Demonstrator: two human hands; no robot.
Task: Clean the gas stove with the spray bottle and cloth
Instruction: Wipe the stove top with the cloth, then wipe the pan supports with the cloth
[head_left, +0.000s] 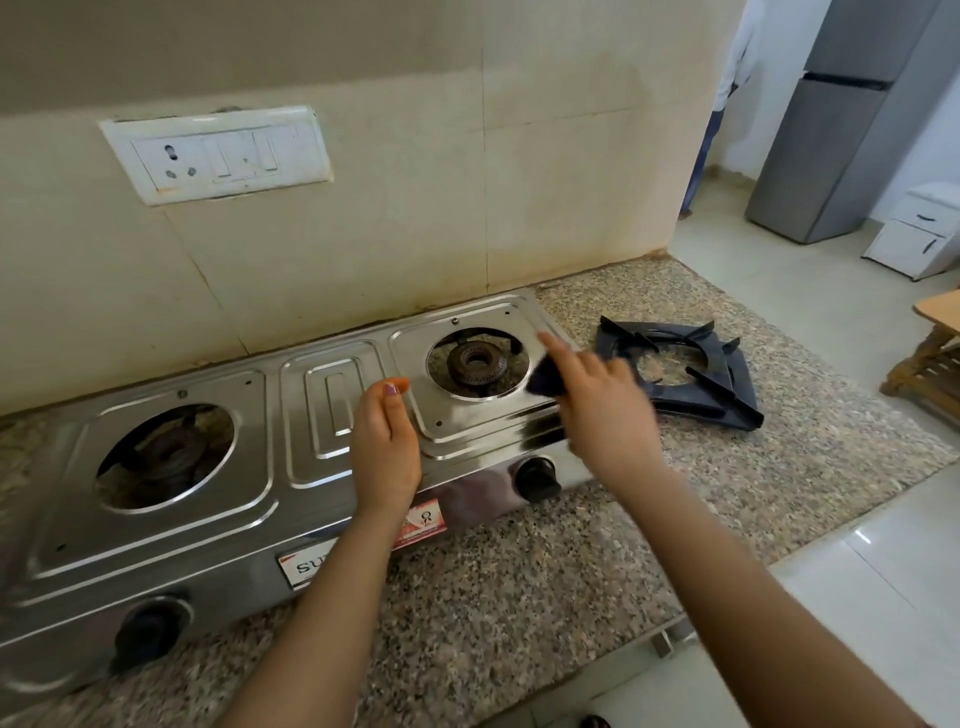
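A steel two-burner gas stove (291, 415) stands on the granite counter against the wall, both pan supports off. My right hand (597, 405) hovers over the stove's right front corner, beside the right burner (475, 366). It pinches a small dark piece (543, 382), perhaps a cloth; blur hides what it is. My left hand (387, 441) is above the stove's middle panel, fingers loosely curled with nothing in it. No spray bottle is in view.
Two black pan supports (680, 371) lie stacked on the counter (519, 571) right of the stove. Black knobs (537, 478) sit on the stove front. A switch socket (218, 153) is on the wall. Beyond the counter's right edge are floor, a fridge (841, 130) and a wooden bench (930, 358).
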